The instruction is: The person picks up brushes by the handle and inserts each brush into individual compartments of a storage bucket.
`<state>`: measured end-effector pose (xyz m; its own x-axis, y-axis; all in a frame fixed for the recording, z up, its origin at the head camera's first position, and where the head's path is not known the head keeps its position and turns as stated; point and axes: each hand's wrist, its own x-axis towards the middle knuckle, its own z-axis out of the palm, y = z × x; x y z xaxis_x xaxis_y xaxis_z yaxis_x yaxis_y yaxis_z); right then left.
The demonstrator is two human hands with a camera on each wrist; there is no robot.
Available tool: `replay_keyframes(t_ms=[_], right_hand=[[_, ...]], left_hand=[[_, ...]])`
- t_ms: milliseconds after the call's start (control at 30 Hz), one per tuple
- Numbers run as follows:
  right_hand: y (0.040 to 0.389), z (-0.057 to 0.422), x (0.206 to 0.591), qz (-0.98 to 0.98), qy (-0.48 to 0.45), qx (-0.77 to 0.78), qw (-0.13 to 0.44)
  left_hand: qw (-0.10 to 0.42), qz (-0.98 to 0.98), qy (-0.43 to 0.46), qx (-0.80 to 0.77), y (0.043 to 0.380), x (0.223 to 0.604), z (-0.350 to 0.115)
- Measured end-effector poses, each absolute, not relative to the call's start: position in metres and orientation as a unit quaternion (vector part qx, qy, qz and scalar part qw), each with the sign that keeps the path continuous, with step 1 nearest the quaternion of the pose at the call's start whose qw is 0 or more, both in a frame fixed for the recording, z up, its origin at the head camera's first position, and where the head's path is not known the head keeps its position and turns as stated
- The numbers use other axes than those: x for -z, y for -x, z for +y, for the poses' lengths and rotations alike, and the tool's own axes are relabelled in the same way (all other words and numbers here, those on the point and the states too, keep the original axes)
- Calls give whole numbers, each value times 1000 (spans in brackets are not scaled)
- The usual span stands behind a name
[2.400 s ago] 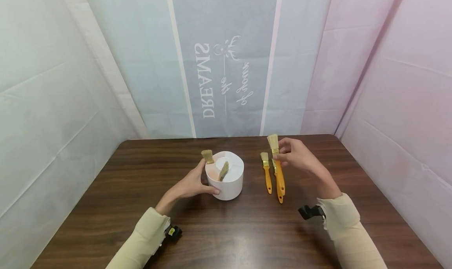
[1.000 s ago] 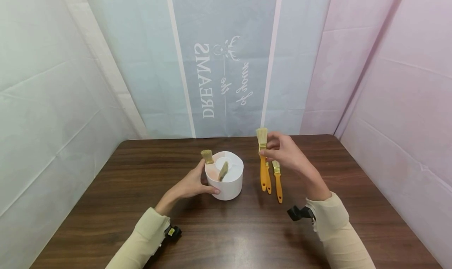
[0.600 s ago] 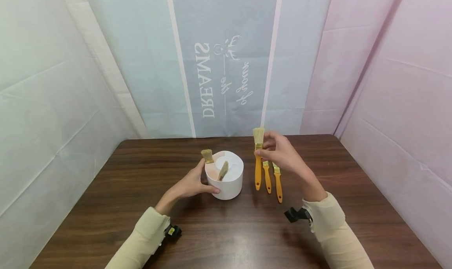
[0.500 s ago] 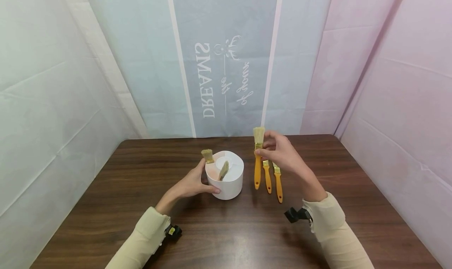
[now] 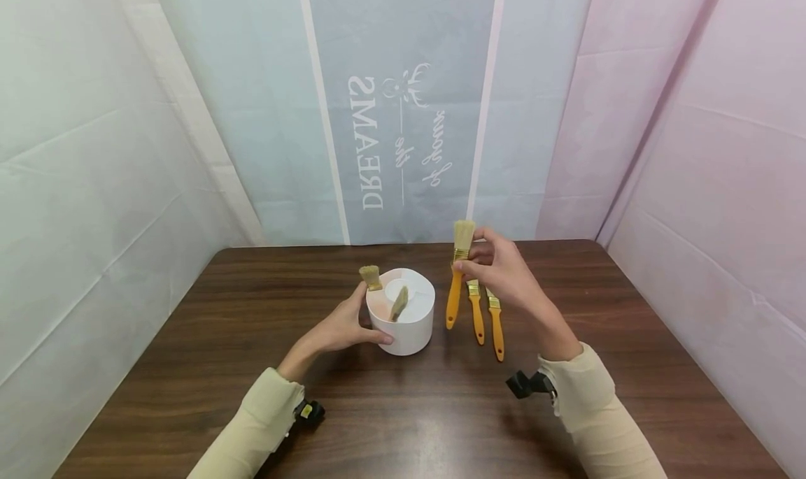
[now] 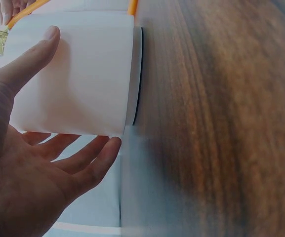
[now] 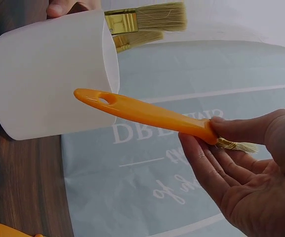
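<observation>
A round white divided holder point(image 5: 412, 335) stands on the table with two paintbrushes in it, bristles up: one brush point(image 5: 370, 277) at its left rim, another brush point(image 5: 399, 304) nearer its front. My left hand point(image 5: 343, 326) grips the holder's left side, thumb in front and fingers behind. To the right of the holder, my right hand point(image 5: 504, 266) pinches a yellow-handled paintbrush point(image 7: 147, 113) near its metal collar, bristles up and handle pointing down and slightly left. Below that hand lie two more yellow-handled brushes, a left one point(image 5: 476, 318) and a right one point(image 5: 497, 332), their bristles partly hidden.
The dark wooden table point(image 5: 403, 423) reaches back to a printed cloth backdrop point(image 5: 409, 150). Pale cloth walls, one on the left point(image 5: 107, 206) and one on the right point(image 5: 718, 185), flank it. Black wrist cameras sit at the left cuff point(image 5: 308, 412) and the right cuff point(image 5: 529, 383).
My right hand has carried its paintbrush left from over the lying brushes toward the holder, lately raising it slightly and tilting its handle end leftward. My left hand has stayed on the holder.
</observation>
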<state>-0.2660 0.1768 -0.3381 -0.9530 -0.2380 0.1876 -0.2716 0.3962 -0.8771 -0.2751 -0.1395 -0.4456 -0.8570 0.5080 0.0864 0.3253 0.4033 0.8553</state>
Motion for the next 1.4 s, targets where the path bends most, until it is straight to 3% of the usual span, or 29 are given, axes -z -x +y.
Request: replay_keyframes(t_ms=[767, 1400], right_hand=[[260, 173, 337, -764, -174, -605, 142], [262, 157, 347, -766, -216, -573, 196]], left_hand=[[94, 834, -248, -484, 275, 444, -138], [99, 844, -233, -474, 275, 443, -138]])
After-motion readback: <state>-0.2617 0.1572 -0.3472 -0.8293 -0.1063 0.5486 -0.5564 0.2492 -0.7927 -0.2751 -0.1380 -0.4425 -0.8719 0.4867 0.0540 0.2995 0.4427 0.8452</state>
